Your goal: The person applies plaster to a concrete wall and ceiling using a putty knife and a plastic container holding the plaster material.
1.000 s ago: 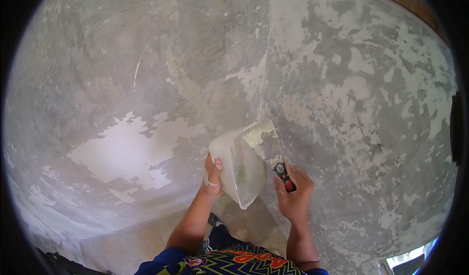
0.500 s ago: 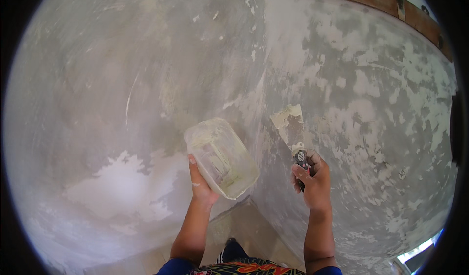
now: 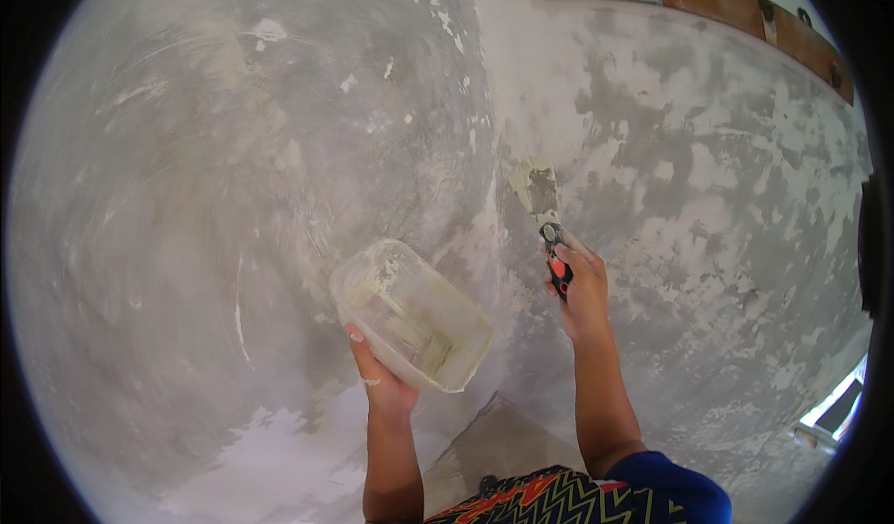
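My left hand grips a translucent plastic tub by its side, thumb along the near wall. Pale putty is smeared over the tub's inside and rim, and the tub is tilted. In my right hand is a putty knife with a black and red handle. Its flared metal blade carries pale putty and points up at the right-hand wall, close to the corner. Whether the blade's edge touches the wall I cannot tell. Some pale putty shows on my left thumb.
A grey, partly skimmed wall fills the left, meeting the right-hand wall at a vertical corner. A brown wooden beam with metal fittings crosses the upper right. Tiled floor shows below, and a bright opening lies at the lower right.
My right hand has moved up and slightly left with the putty knife, bringing its blade toward the corner. The tub has tipped a little and shifted slightly left and down; the view has turned.
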The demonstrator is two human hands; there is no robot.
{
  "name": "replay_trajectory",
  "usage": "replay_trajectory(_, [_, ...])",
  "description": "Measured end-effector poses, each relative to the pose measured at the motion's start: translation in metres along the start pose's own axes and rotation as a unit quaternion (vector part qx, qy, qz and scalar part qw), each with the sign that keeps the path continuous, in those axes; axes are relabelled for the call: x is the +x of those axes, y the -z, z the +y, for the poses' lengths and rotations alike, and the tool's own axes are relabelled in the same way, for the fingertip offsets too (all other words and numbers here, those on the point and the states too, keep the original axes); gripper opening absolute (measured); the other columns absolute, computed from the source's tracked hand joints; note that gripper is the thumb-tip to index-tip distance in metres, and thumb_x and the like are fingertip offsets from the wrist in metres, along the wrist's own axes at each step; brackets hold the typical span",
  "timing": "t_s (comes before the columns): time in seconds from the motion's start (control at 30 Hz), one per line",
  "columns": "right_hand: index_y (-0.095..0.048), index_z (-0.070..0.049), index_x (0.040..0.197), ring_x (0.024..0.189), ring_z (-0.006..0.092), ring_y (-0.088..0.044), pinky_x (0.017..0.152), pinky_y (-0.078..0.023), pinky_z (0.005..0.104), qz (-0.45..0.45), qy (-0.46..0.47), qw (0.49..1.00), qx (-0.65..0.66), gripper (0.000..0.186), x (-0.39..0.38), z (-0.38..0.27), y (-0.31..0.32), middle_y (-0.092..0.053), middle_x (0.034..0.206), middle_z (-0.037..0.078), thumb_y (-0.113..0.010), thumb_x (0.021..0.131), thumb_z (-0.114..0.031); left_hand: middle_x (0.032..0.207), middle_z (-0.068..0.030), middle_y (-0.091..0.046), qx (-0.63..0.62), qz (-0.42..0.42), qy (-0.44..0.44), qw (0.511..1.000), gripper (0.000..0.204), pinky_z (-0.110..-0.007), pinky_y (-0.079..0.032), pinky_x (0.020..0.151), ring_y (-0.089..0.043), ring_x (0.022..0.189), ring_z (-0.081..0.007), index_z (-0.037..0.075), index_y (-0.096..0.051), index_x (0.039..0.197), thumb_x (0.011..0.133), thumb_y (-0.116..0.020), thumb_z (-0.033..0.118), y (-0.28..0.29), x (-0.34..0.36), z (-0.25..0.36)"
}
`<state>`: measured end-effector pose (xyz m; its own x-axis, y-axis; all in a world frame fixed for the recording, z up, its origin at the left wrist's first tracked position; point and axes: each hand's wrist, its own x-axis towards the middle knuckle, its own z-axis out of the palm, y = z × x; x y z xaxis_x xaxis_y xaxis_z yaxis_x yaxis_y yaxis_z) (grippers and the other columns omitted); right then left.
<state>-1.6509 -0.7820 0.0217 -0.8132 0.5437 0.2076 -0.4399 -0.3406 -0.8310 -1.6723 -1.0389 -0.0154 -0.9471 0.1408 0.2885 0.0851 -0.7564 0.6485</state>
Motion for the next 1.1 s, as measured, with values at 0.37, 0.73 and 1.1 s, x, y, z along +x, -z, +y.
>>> replay_trajectory(0.37, [-0.068, 0.001, 0.122, 0.068, 0.0141, -0.052, 0.061, -0.043, 0.0307, 0.042, 0.079, 0.975, -0.203, 0.027, 0.064, 0.091, -0.029, -0.053, 0.078, 0.003, -0.060, 0.098, -0.009, 0.150, -0.0127, -0.047, 0.004, 0.048, -0.030, 0.998, 0.077, -0.046, -0.045, 0.111, -0.049, 0.136, -0.0292, 0.008, -0.033, 0.157, 0.103, -0.048, 0.061, 0.049, -0.017, 0.011])
replay_trajectory(0.73, [-0.047, 0.009, 0.143, 0.100, 0.0440, -0.061, 0.086, -0.051, 0.0457, -0.049, 0.260, 0.879, -0.398, 0.054, 0.060, 0.192, -0.070, -0.055, 0.119, 0.025, -0.064, 0.094, -0.004, 0.149, -0.0144, -0.049, 0.063, 0.056, -0.029, 0.996, 0.079, -0.046, -0.046, 0.109, -0.051, 0.134, -0.0303, 0.006, -0.037, 0.155, 0.102, -0.049, 0.063, 0.039, -0.004, 0.004])
replay_trajectory(1.1, [-0.063, 0.007, 0.129, 0.087, 0.0334, -0.067, 0.082, -0.053, 0.0370, -0.031, 0.290, 0.867, -0.405, 0.041, 0.052, 0.127, 0.029, -0.068, 0.100, 0.023, -0.065, 0.088, 0.003, 0.143, -0.0120, -0.056, -0.033, -0.027, 0.045, 0.998, 0.070, -0.047, -0.055, 0.100, -0.060, 0.125, -0.0304, 0.010, -0.043, 0.152, 0.102, -0.054, 0.058, 0.030, 0.027, -0.035])
